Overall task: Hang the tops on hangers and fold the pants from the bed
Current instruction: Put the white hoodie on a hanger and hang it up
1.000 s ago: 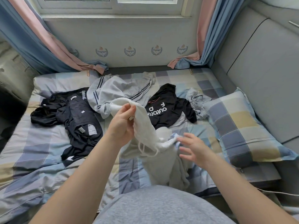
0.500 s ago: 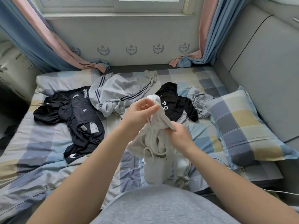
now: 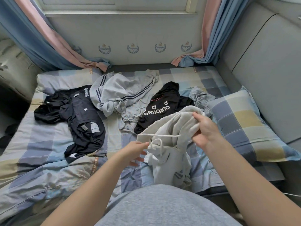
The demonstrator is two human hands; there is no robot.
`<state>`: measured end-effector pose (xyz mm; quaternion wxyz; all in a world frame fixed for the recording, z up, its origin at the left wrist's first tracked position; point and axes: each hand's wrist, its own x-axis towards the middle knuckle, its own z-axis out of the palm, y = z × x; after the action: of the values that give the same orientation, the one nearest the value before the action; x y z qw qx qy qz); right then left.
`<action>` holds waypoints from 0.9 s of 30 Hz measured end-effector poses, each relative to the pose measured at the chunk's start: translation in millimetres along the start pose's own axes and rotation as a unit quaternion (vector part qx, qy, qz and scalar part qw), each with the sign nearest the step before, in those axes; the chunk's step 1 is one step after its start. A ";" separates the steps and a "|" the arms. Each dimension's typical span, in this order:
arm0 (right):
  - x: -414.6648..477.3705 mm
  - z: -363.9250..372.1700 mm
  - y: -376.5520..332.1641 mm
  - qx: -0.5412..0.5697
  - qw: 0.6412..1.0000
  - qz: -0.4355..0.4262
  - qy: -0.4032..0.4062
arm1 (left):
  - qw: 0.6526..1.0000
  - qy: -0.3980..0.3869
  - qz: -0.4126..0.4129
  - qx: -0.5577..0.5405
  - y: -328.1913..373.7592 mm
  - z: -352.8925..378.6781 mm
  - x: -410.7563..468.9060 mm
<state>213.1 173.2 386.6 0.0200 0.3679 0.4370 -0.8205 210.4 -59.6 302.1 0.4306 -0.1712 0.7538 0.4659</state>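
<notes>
Since half a second ago the two hands have parted: the left hand (image 3: 135, 152) has let go of the white garment (image 3: 169, 128) and dropped toward 6 o'clock. The right hand (image 3: 204, 129) has carried its bunch of fabric out toward 3 o'clock, close to the checked pillow (image 3: 244, 128).

The right hand's fingers are curled round a fold of the white cloth and hold it up off the bed (image 3: 40, 144); the rest of the garment hangs down to the sheet at 5 o'clock. The left hand is loose, fingers spread and gripping nothing, its thumb just beside the drawstring (image 3: 160, 136).

With the cord exposed, this looks like pants being opened out to find the waistband, so folding has probably not begun.

Other clothes wait on the bed:
- a black top with white lettering (image 3: 164, 98) at 12 o'clock
- a grey striped piece (image 3: 120, 90) at 11 o'clock
- black clothes (image 3: 84, 121) at 9 o'clock
</notes>
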 end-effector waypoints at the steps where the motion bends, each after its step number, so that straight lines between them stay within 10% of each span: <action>1: -2.6 1.0 -1.9 0.012 1.000 0.003 -0.007 | 0.999 -0.023 -0.022 -0.026 -3.7 3.0 3.5; 9: -21.1 7.1 -6.0 0.055 0.992 0.057 -0.102 | 0.960 -0.101 -0.061 -0.252 -4.3 17.5 24.3; 19: 4.7 -10.7 7.4 -0.094 0.995 0.014 -0.042 | 0.922 -0.002 0.139 -0.362 19.6 21.4 15.9; 27: -0.6 -4.1 76.9 -0.545 0.782 -0.206 -0.220 | 0.918 -0.020 0.207 -0.339 38.2 10.3 -6.9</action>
<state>243.3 128.6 331.5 0.1435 0.0062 0.8604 -0.4890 194.1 -32.4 326.9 0.2558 -0.1378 0.5606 0.7754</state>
